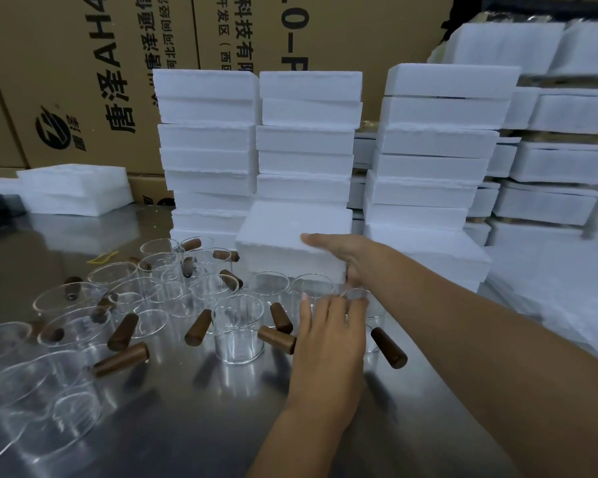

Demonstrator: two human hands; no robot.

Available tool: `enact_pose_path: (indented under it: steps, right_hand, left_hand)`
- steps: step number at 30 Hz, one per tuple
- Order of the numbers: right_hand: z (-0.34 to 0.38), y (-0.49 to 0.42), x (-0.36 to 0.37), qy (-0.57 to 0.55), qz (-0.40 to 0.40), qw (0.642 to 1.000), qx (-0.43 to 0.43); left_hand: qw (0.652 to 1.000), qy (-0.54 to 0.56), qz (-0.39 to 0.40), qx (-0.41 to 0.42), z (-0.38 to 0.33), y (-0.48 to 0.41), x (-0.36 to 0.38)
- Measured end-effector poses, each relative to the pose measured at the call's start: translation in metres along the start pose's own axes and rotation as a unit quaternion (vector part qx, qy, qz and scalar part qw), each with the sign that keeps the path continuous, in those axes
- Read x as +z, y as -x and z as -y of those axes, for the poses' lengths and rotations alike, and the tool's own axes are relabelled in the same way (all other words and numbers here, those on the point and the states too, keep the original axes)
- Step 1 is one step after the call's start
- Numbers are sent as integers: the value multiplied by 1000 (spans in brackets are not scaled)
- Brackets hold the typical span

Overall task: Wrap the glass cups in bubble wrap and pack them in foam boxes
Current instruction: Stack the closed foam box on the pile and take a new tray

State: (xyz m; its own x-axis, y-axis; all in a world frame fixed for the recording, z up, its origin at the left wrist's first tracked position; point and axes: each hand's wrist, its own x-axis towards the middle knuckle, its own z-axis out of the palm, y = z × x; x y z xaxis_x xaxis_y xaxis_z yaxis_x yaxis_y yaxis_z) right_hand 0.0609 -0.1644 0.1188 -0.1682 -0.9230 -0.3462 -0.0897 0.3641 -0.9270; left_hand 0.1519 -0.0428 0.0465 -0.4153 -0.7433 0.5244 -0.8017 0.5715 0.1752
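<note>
While far cartons [83,81] read "AH4", our right hand [346,258] grips a foam box [290,236]; our left hand [328,332] covers a glass cup [388,346], hold unclear.

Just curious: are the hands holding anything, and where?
Right hand grips the foam box at its near edge, thumb on top. Left hand covers the rim of a glass cup; grip unclear.

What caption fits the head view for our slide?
Right hand grips a foam box while left hand touches a wood-handled glass cup on the steel table.
</note>
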Motion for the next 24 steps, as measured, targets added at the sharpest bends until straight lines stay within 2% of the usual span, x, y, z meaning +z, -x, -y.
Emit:
enact_pose_path:
  steps: [9,14,20,24]
  right_hand:
    - [35,79,-35,-135,2,987,-88]
    - [19,143,-99,-123,17,983,-132]
    - [-60,192,-185,-150,-61,986,-48]
    - [-105,214,-213,-153,-56,987,12]
  left_hand:
    - [997,10,-66,33,1,4,-9]
    - [991,44,-121,37,-7,10,-15]
    - [968,168,-187,21,-27,12,-30]
    - [952,205,-196,118,-52,18,-40]
